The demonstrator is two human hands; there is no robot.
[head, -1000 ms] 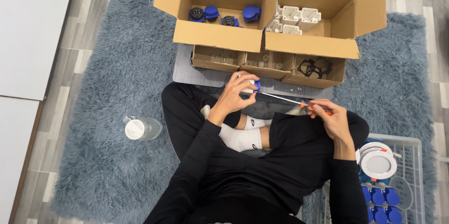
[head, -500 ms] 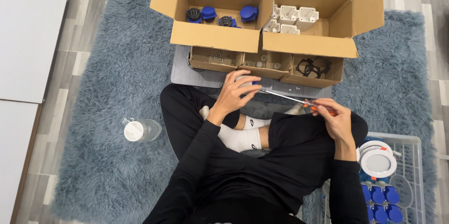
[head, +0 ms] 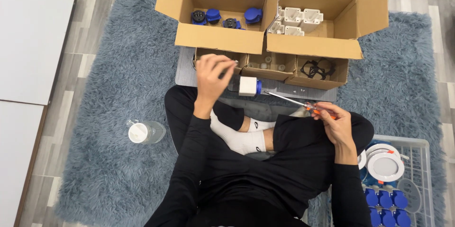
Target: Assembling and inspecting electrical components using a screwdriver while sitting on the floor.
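My right hand [head: 333, 121] grips the orange handle of a long thin screwdriver [head: 284, 99] above my right knee. The shaft points left, and its tip meets a small white block with a blue cap [head: 249, 86] in front of my crossed legs. My left hand [head: 213, 73] is off that block. It is raised, with curled fingers over the left compartment of a low cardboard tray [head: 269, 71]. Whether the fingers pinch anything small is hidden.
Two open cardboard boxes stand behind the tray: the left box [head: 218, 41] holds blue parts, the right box [head: 315, 44] holds white housings. A clear bottle [head: 144, 132] lies on the grey rug at my left. A white wire basket [head: 421, 146] with blue parts and round white discs is at my right.
My left hand let go of the white-and-blue block and moved up and left to the cardboard tray. The block now sits at the screwdriver tip. My right hand barely moved.
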